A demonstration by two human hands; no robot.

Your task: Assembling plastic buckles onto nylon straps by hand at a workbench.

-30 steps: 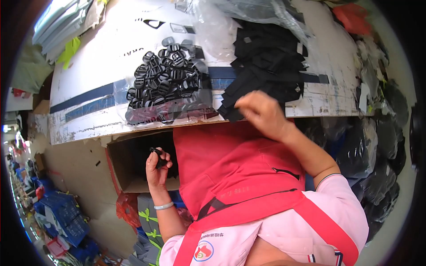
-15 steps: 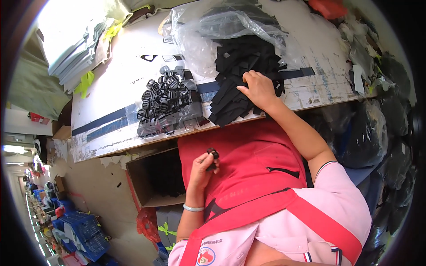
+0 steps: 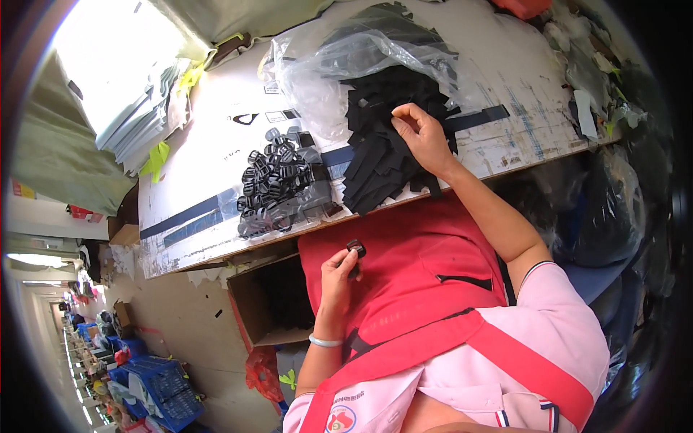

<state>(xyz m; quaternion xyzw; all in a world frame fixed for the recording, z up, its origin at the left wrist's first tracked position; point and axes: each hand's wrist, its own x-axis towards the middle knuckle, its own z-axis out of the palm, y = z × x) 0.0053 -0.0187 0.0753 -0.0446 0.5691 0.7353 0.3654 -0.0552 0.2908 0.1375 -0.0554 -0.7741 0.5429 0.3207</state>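
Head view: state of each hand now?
Left hand: closed, holding a small black piece.
Right hand: partly curled at the black strips; grip cannot be told.

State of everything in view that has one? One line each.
Left hand: grip closed on a black buckle
Right hand: fingers bent over straps, hold unclear
Straps: loose, heaped
Buckle pile: heaped
Clear bag: crumpled, partly over straps
Box: open, dark inside
Red bag: crumpled
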